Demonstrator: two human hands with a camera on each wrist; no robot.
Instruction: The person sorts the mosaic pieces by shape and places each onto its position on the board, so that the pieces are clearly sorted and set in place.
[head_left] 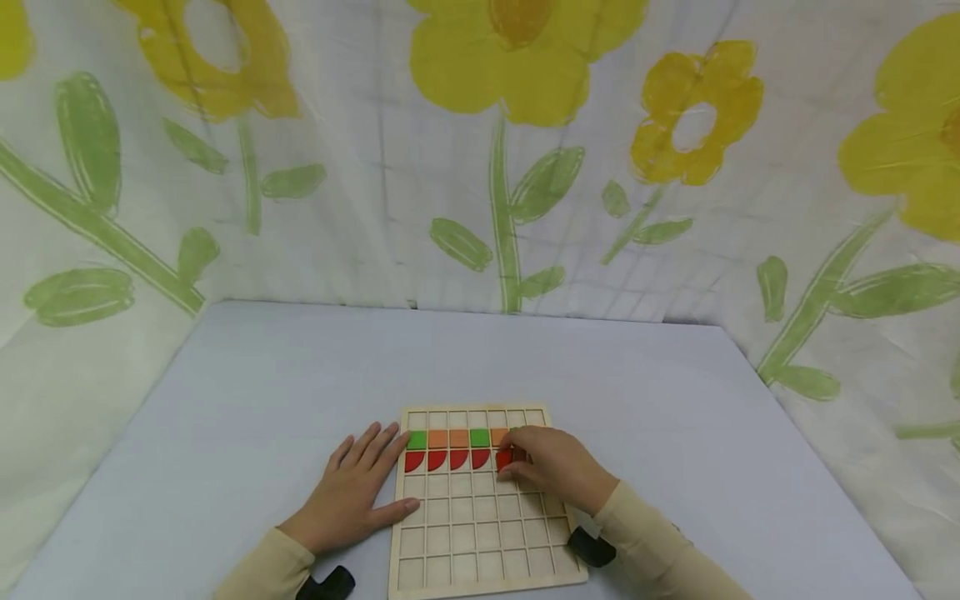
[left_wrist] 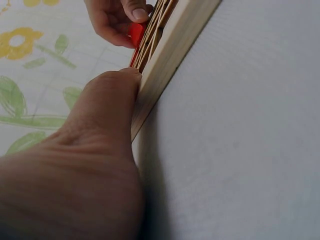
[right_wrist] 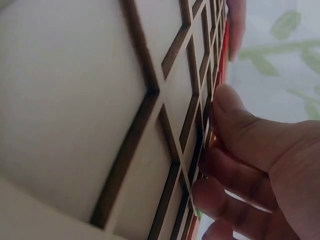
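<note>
A wooden grid board [head_left: 487, 540] lies on the table. My right hand [head_left: 558, 467] is over its right half and pinches a red quarter-circle tile [head_left: 504, 459] between thumb and fingers; the same tile [left_wrist: 135, 34] shows in the left wrist view. To its left, several red quarter-circle tiles [head_left: 458, 460] fill cells of the third row. Above them runs a row of green square tiles [head_left: 479, 438] and orange square tiles [head_left: 438, 439], partly hidden by the right fingers. My left hand [head_left: 352, 492] lies flat at the board's left edge, fingers spread, with its thumb on the frame.
The white table [head_left: 247, 400] extends around the board. Behind it hangs a white cloth [head_left: 360, 208] printed with yellow flowers. A black wrist strap [head_left: 591, 547] on the right arm overlaps the board's lower right corner; another strap [head_left: 327, 583] is on the left wrist.
</note>
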